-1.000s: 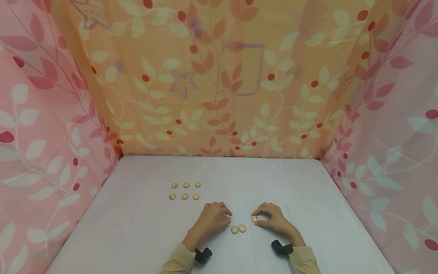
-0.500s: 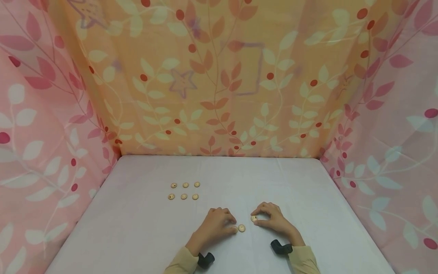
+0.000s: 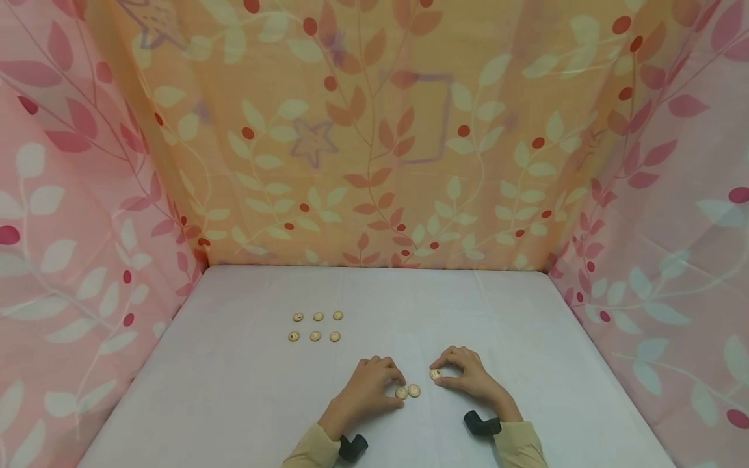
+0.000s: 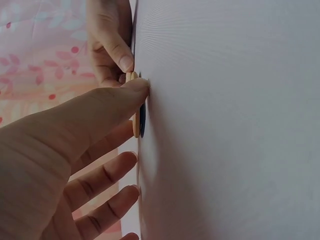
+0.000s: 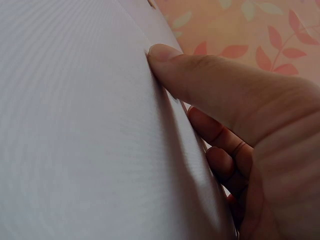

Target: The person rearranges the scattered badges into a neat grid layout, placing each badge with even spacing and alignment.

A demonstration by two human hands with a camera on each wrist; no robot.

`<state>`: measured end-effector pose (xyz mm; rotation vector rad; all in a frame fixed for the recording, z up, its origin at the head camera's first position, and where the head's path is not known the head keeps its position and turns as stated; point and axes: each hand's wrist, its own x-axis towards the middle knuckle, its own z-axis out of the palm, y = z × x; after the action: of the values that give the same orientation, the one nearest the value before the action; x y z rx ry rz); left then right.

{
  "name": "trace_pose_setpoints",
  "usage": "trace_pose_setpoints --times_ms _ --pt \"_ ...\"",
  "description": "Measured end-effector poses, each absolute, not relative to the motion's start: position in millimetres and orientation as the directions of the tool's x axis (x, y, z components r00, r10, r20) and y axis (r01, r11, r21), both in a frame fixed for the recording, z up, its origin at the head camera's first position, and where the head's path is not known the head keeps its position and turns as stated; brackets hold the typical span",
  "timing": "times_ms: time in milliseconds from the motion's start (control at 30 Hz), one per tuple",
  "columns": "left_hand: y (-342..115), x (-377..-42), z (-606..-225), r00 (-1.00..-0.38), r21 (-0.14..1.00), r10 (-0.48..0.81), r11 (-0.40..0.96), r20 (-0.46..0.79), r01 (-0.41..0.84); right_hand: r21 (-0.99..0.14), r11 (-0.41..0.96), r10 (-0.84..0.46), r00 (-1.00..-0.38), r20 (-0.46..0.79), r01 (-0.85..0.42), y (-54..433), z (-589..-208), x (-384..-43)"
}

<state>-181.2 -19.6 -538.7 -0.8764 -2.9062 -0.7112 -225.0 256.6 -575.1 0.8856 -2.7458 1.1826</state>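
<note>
Thumb and index finger of my left hand (image 3: 370,390) grip the edges of a small round wooden disc (image 3: 400,393) lying on the white table. Seen edge-on in the left wrist view, this thin disc (image 4: 136,125) has a dark band along one side, and the thumb covers part of it. Just right of it lies a second wooden disc (image 3: 414,390). Farther right, my right hand (image 3: 468,377) pinches a third disc (image 3: 435,374) with a dark spot on its face. In the right wrist view, the thumb and fingers (image 5: 165,52) hide that disc.
On the left half of the white table (image 3: 234,403), similar wooden discs sit in two short rows, a back row (image 3: 318,316) and a front row (image 3: 315,336). Patterned cloth (image 3: 374,195) hangs behind and along both sides. Each wrist carries a black mount (image 3: 482,423).
My left hand has moved right and nearer to me, from beside the left disc onto it, covering it midway, then showing it between thumb and index finger. The right hand stays put.
</note>
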Motion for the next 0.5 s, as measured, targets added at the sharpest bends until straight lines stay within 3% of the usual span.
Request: trace_pose_setpoints --times_ms 500 --pt "-17.8 -181.5 -540.4 -0.835 0.372 0.520 0.751 0.177 0.546 -0.657 0.542 -0.501 -0.830 0.247 -0.523 256.9 -577.3 -226.3"
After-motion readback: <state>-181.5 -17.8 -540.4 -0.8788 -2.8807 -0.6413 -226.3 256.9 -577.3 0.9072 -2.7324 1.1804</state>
